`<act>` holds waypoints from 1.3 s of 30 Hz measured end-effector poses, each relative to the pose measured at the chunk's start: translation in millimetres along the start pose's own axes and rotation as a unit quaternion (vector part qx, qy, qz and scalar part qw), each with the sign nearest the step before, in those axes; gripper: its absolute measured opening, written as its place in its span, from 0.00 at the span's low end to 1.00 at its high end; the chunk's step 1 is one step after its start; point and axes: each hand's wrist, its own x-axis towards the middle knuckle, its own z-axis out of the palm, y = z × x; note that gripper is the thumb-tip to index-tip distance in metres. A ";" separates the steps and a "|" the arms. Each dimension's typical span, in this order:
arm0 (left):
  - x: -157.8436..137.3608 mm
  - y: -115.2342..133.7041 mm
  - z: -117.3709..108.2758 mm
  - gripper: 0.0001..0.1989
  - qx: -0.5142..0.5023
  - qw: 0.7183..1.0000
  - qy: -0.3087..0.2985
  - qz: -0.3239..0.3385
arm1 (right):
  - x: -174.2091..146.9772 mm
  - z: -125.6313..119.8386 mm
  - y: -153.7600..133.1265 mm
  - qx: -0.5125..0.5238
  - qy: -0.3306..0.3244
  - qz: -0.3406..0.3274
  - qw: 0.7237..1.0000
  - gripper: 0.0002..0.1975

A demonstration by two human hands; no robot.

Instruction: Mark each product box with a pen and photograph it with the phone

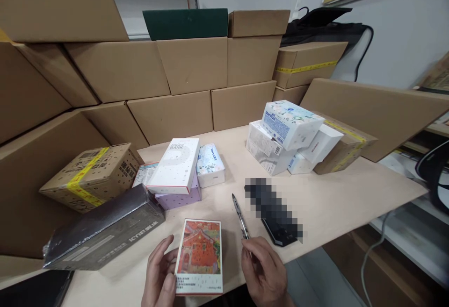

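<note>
A small box (199,251) with a painting of a red house on its face is at the near edge of the table. My left hand (160,272) is curled around its left side, the thumb against the lower left edge and the index finger lifted beside it. To the right, the fingertips of my right hand (263,269) pinch the near end of a silver-and-black pen (240,216), which points away from me. A dark phone-like object (280,230), partly blurred by pixels, lies just right of the pen.
A white power bank box (175,164) rests on a purple box (180,198), beside a tissue pack (210,164). At left are a dark shrink-wrapped box (105,232) and a yellow-taped carton (94,171). More tissue packs (291,122) are piled at right. Cardboard boxes (168,115) wall the back.
</note>
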 end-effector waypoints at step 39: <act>-2.3 5.8 -3.4 0.32 -0.067 0.997 -0.027 -0.021 | 133.1 -0.4 38.8 -0.418 -0.426 0.318 0.737 0.38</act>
